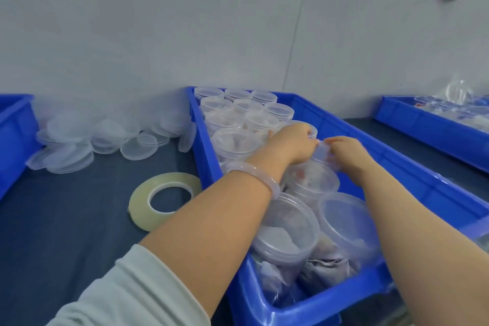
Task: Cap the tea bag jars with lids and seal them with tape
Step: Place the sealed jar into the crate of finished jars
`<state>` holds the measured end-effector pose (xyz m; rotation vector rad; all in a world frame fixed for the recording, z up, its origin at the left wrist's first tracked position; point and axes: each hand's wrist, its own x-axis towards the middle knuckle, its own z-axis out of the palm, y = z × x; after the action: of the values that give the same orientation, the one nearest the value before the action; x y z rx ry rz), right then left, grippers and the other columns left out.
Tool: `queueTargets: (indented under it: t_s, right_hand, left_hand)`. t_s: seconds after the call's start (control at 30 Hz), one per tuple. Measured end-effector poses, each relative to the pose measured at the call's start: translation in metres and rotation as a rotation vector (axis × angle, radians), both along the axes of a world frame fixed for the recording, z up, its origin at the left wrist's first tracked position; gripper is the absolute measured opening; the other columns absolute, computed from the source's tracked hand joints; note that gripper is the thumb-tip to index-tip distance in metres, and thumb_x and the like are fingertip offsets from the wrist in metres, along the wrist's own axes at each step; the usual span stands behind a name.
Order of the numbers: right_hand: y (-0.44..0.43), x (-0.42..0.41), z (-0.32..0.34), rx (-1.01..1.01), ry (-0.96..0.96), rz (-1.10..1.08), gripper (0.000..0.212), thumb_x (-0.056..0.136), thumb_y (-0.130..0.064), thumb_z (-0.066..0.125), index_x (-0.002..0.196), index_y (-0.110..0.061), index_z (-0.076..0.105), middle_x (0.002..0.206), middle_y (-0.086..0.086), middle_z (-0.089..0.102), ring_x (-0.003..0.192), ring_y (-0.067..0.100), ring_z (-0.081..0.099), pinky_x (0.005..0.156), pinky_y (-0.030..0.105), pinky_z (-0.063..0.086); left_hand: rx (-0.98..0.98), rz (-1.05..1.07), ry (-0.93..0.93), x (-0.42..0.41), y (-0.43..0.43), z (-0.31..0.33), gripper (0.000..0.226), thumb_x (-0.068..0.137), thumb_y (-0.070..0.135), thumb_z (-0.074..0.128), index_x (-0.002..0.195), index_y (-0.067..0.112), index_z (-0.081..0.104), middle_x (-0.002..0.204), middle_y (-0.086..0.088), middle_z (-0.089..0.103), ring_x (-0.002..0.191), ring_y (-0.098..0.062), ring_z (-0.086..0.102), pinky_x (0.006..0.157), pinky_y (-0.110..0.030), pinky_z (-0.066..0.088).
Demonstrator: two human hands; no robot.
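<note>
Now, lid (321,152): seems light, thin, springy; hold by rim.
Left hand (291,144): fingers pinch lid.
Right hand (349,155): fingers pinch lid.
Jar (312,185): likely slippery.

Jars (287,222) stand in the bin (412,166); tape roll (164,200) and loose lids (105,140) lie left of it.

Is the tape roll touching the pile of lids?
Apart. The head view shows bare dark table between the tape roll and the pile of lids.
</note>
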<state>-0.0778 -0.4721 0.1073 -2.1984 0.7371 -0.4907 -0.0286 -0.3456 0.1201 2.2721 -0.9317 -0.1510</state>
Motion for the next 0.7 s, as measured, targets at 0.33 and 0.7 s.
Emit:
queueTargets:
  t_s: [0.33,0.7]
  right_hand:
    - [0.020,0.011,0.008,-0.578,0.242,-0.037,0.044,0.093,-0.012,0.039,0.135,-0.021,0.049,0.135,0.013,0.049,0.126,0.034,0.036,0.097,0.042,0.034]
    - [0.273,0.105,0.067,-0.528,-0.205,0.665,0.039,0.086,-0.007,0.052,0.123,-0.011,0.060,0.124,0.017,0.062,0.118,0.033,0.053,0.099,0.038,0.041]
  left_hand:
    - [0.130,-0.005,-0.215,0.000,0.027,0.009,0.033,0.096,0.014,0.047,0.125,0.024,0.061,0.133,-0.003,0.056,0.126,-0.023,0.047,0.110,-0.035,0.028]
    - [0.137,0.496,-0.276,0.041,0.253,0.042,0.030,0.093,0.015,0.047,0.120,0.012,0.059,0.123,-0.016,0.062,0.114,-0.035,0.056,0.086,-0.036,0.044]
